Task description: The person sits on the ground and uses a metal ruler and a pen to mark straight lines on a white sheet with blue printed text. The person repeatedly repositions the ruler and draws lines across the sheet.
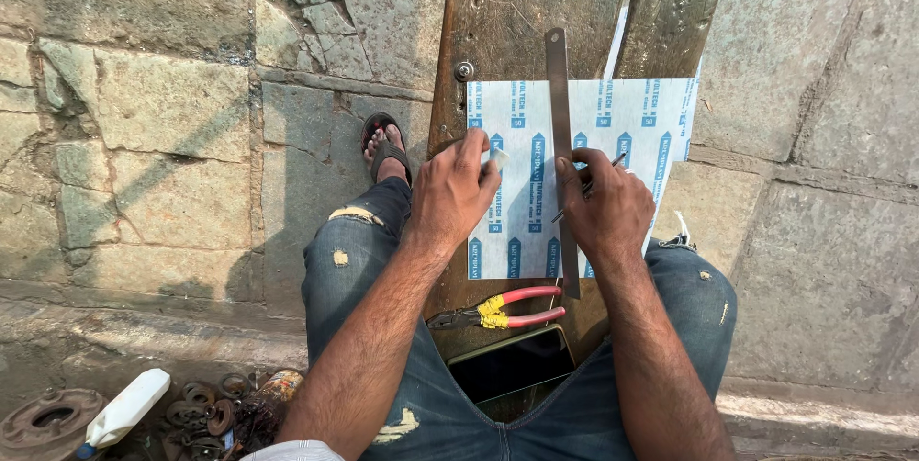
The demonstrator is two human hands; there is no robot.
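Steel ruler (562, 150) lies down the white sheet (627, 121) on the plank worktop (507, 11).
Left hand (452, 191) presses the sheet flat, fingers spread; right hand (603, 207) pinches a pen (589, 187) against the ruler, which could skid and skew the line.

Single view only, head-worn camera, so I have no second view to compare. Looks steeply down from above over wearer's own forearms and knees. Close range: left hand (455, 188) and right hand (603, 207) sit mid-frame over wooden plank (507, 11) (plank runs away toward top edge). Stone paving (144, 126) fills both sides.
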